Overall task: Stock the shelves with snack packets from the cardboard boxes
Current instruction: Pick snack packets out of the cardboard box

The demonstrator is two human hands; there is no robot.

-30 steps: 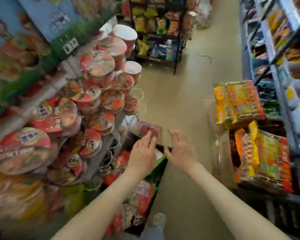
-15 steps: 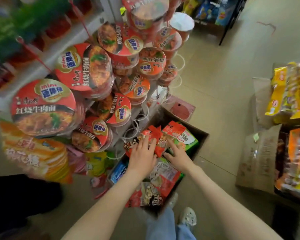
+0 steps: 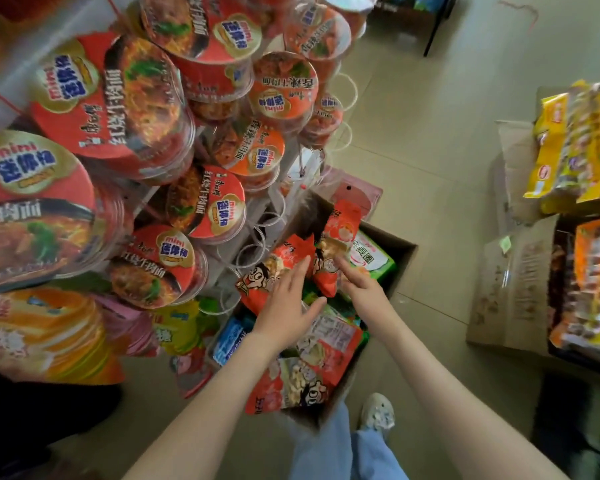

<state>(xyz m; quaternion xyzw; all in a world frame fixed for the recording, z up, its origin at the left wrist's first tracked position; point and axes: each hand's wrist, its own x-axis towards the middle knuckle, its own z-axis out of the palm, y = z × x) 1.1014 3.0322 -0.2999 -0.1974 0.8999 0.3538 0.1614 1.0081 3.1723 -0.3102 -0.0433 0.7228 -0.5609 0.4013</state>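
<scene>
An open cardboard box (image 3: 400,245) on the floor holds several snack packets. Two orange-red packets stand up in it: one (image 3: 278,261) under my left hand and a taller one (image 3: 340,237) beside my right hand. A green packet (image 3: 373,259) lies behind them and more red packets (image 3: 297,384) fill the near end. My left hand (image 3: 288,306) reaches into the box with straight, spread fingers, its fingertips over the left orange packet. My right hand (image 3: 359,289) reaches in with fingers extended, touching the foot of the taller packet. Neither hand holds anything.
A wire rack of red mini noodle cups (image 3: 201,209) crowds the left, with yellow and orange bags (image 3: 49,334) hanging below. On the right, another cardboard box (image 3: 510,289) carries yellow noodle multipacks (image 3: 575,150). My shoe (image 3: 376,410) stands beside the box on tan floor tiles.
My view has tilted down and closer to the box. Both hands stay over the packets; the fingers have spread out and the orange packets stand more upright between them.
</scene>
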